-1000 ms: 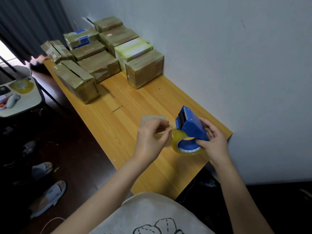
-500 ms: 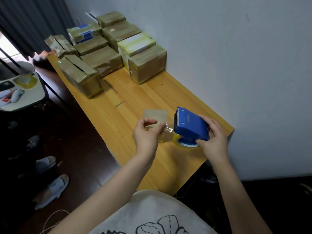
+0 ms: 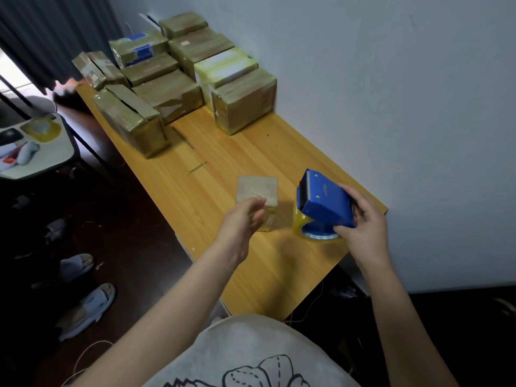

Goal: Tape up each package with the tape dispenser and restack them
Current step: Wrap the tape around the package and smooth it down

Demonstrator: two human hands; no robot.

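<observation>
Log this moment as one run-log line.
right hand: grips tape dispenser | left hand: blurred at small package, grip unclear | packages: far end of table

tape dispenser [image 3: 325, 201]: solid blue, right of centre
tape roll [image 3: 298, 222]: clear yellowish, blue core
table [image 3: 251, 152]: honey-yellow wood, straight grain
stacked packages [image 3: 245, 103]: brown cardboard under olive-yellow tape sheen; one pale-topped, one with blue print, upper left
small package [image 3: 257, 188]: pale beige
wall [image 3: 391, 79]: pale blue-grey
shirt [image 3: 237, 344]: grey, black line drawing

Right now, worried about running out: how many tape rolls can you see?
2: one roll in the blue dispenser in the right hand, another roll on the side table, left. Others may be hidden.
</observation>
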